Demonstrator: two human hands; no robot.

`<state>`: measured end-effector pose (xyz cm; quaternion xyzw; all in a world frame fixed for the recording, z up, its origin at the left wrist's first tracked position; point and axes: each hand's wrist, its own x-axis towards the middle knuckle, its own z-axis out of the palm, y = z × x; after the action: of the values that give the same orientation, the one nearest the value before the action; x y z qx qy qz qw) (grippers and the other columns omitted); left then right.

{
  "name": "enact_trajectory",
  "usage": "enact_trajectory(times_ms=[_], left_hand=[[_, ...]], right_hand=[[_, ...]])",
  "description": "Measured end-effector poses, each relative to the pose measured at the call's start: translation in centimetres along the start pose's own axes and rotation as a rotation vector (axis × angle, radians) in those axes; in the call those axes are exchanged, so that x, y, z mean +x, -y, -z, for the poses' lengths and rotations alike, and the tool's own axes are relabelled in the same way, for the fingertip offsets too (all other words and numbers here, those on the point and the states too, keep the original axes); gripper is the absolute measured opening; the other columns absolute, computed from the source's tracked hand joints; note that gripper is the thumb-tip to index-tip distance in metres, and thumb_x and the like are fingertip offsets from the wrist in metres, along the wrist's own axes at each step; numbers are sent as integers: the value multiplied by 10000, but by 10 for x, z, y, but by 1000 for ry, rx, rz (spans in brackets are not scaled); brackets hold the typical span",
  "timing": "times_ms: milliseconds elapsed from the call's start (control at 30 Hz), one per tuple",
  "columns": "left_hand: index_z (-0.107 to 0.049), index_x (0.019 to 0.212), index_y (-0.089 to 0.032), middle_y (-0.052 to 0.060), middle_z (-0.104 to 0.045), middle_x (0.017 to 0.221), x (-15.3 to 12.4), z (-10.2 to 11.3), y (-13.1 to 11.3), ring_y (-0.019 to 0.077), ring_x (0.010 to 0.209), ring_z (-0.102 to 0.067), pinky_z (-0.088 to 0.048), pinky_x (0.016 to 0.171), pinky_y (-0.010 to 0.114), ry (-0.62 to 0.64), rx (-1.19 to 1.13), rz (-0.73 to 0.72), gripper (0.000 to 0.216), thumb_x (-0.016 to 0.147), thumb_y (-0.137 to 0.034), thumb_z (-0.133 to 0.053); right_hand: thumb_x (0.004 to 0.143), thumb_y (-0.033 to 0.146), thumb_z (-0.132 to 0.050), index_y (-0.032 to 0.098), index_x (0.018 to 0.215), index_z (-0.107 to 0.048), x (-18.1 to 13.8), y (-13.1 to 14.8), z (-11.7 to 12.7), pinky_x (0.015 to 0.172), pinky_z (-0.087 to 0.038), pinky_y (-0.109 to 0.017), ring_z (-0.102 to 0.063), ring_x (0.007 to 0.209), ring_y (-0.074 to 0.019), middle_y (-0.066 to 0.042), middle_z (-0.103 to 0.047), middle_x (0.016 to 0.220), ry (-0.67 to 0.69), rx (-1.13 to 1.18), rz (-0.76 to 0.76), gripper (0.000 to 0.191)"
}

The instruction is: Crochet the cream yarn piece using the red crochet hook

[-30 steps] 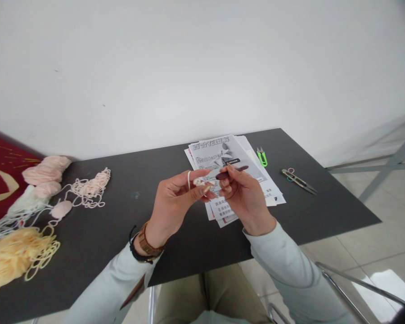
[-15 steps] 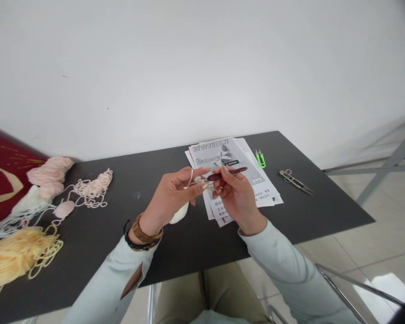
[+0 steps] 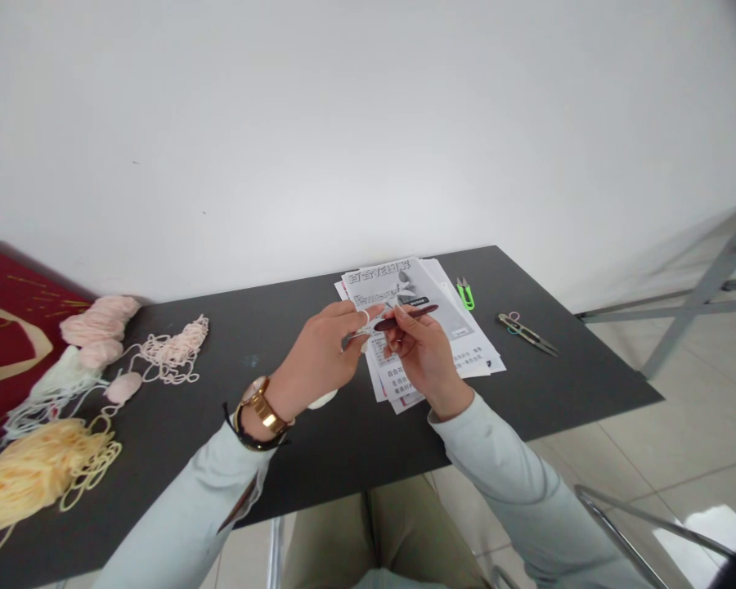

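Pinched in the fingers of my right hand [image 3: 426, 352] is a crochet hook with a dark brown handle [image 3: 414, 316], its tip pointing left. My left hand [image 3: 324, 352] is closed with its back turned up, and a strand of white yarn [image 3: 366, 315] loops over its index finger. Both hands meet above the printed sheets. Whatever crochet piece the left fingers grip is mostly hidden behind them. Part of a white ball of yarn [image 3: 324, 399] shows below the left hand.
Printed sheets [image 3: 466, 348] lie on the dark table [image 3: 270, 458]. Green thread snips [image 3: 465, 294] and metal snips [image 3: 527, 334] rest to the right. Pink yarn [image 3: 101, 319], tangled pink strands [image 3: 175, 350] and yellow yarn [image 3: 30, 474] lie left, beside a red bag [image 3: 12, 327].
My left hand has rolled over, so its back and the watch face now show. The white yarn ball is more covered. My right hand keeps its hold on the crochet hook.
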<state>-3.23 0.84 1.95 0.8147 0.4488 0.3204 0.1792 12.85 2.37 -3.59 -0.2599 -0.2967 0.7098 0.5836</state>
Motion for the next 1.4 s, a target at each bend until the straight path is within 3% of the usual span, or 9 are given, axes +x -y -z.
enact_trajectory(times_ms=[233, 433, 667, 800, 967, 1067, 1167, 1300, 1400], left_hand=[[-764, 1034, -254, 39, -737, 1003, -5, -47, 23, 153, 812, -651, -512, 740, 284, -300, -1026, 273, 342, 694, -232, -788], [-775, 977, -239, 25, -774, 940, -7, -76, 6, 145, 818, -684, -501, 856, 305, -454, -1292, 448, 337, 646, -204, -825], [-785, 955, -188, 72, -747, 1038, -7, -63, 8, 144, 836, -631, -475, 787, 273, -335, -1223, 434, 241, 721, -246, -775], [-775, 1011, -185, 109, -716, 1003, -8, -33, 17, 160, 752, -594, -469, 705, 310, 28, -1269, 363, 292, 776, -340, -699], [-723, 689, -166, 90, -662, 810, -4, 6, 35, 192, 734, -596, -480, 675, 333, 434, -851, 238, 364, 757, -513, -637], [-678, 614, -159, 16, -575, 578, 3, 19, 38, 135, 545, -515, -401, 517, 252, 569, -534, 233, 274, 727, -407, -700], [-705, 762, -180, 21, -615, 704, 9, 25, 32, 163, 652, -555, -435, 602, 268, 463, -95, 174, 131, 724, -300, -670], [-656, 1019, -165, 107, -577, 1026, 14, 28, 12, 246, 953, -576, -467, 855, 398, 172, 301, 5, 259, 779, -203, -564], [-648, 714, -181, 87, -582, 956, 18, 29, 0, 259, 941, -557, -368, 1004, 556, 141, 469, -107, 138, 794, -259, -567]], right_hand=[[719, 285, -797, 146, 776, -713, 2, -3, 5, 490, -514, -126, -595, 503, -58, 12, -676, 594, 35, 199, -141, 172], [687, 322, -830, 163, 795, -712, -1, -5, 2, 495, -501, -139, -594, 524, -62, 26, -667, 607, -43, 166, 12, 225], [663, 378, -836, 185, 751, -696, 3, -9, -3, 587, -500, -182, -576, 592, -71, 44, -656, 657, -113, 147, 61, 254], [729, 398, -778, 186, 731, -668, 5, -7, 0, 564, -485, -217, -553, 558, -90, 51, -592, 577, -61, 198, -61, 239], [732, 268, -738, 192, 668, -613, 4, -3, 2, 536, -471, -216, -516, 525, -88, 54, -541, 548, 26, 276, -241, 159], [710, 302, -751, 194, 638, -596, 1, -2, 0, 505, -458, -219, -496, 503, -98, 64, -470, 479, 131, 217, -281, 202], [696, 329, -770, 173, 611, -604, 1, -2, 0, 480, -433, -197, -466, 468, -77, 64, -466, 452, 174, 138, -297, 243], [721, 315, -752, 146, 604, -636, 3, -3, 5, 417, -345, -163, -433, 421, -44, 36, -552, 475, 173, 79, -266, 236], [726, 318, -742, 148, 609, -638, 4, -2, 6, 416, -339, -172, -447, 411, -49, 34, -559, 471, 187, 43, -260, 231]])
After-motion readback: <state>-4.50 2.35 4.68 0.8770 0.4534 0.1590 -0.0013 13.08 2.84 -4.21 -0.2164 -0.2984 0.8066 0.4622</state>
